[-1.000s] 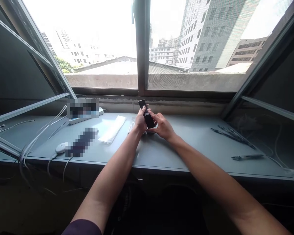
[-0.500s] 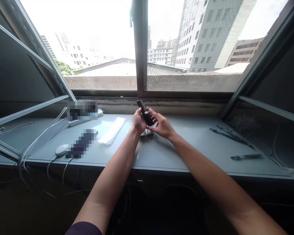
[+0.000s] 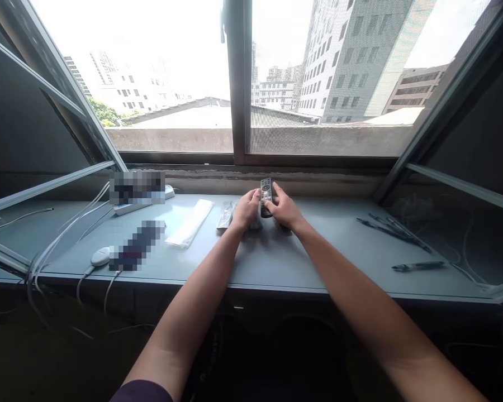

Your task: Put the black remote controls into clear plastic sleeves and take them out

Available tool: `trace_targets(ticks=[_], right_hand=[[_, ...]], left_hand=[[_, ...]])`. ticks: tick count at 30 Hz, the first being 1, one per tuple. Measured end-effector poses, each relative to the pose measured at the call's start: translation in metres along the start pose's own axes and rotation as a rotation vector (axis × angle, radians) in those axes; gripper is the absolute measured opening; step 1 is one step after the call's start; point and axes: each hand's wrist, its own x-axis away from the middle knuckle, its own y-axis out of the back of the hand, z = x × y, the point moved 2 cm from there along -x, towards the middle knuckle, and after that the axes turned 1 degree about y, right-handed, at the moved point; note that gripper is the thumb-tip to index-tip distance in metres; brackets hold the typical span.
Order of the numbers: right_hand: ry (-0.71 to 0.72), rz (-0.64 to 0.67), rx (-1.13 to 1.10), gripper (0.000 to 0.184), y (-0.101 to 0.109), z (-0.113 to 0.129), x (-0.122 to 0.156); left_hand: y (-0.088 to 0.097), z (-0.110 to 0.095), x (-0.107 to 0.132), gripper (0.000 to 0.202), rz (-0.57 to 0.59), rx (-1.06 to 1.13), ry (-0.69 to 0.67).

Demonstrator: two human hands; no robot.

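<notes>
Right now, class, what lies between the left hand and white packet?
The head view shows a small greyish packet between the left hand and the white packet.

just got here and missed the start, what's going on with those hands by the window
A person at a desk by the window is holding a remote control in both hands, its buttons facing the camera. The left hand is at its left edge; the right hand has its thumb over the lower buttons. A clear-wrapped packet lies just left of the left hand.
</notes>
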Motion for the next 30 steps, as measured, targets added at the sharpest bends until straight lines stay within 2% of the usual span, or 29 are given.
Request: trace_targets(ticks=[3, 6, 11, 15, 19, 30], right_hand=[[-0.027, 0.034, 0.216, 0.070, 0.007, -0.006, -0.003], [-0.020, 0.103, 0.415, 0.067, 0.008, -0.010, -0.001], [0.025, 0.183, 0.564, 0.048, 0.003, -0.012, 0.001], [0.012, 0.179, 0.590, 0.039, 0.004, -0.014, 0.000], [0.041, 0.083, 0.601, 0.033, 0.005, -0.021, -0.002], [0.052, 0.061, 0.500, 0.025, -0.006, -0.046, -0.010]], left_hand=[[0.003, 0.000, 0.000, 0.035, -0.060, -0.135, -0.031], [0.005, -0.002, 0.003, 0.031, -0.081, -0.248, -0.042], [0.003, -0.005, 0.008, 0.031, -0.054, -0.413, -0.088], [0.003, -0.006, 0.012, 0.031, 0.024, -0.610, -0.124], [0.001, -0.007, 0.018, 0.031, 0.139, -0.751, -0.115], [0.004, -0.005, 0.020, 0.031, 0.205, -0.695, -0.089]])
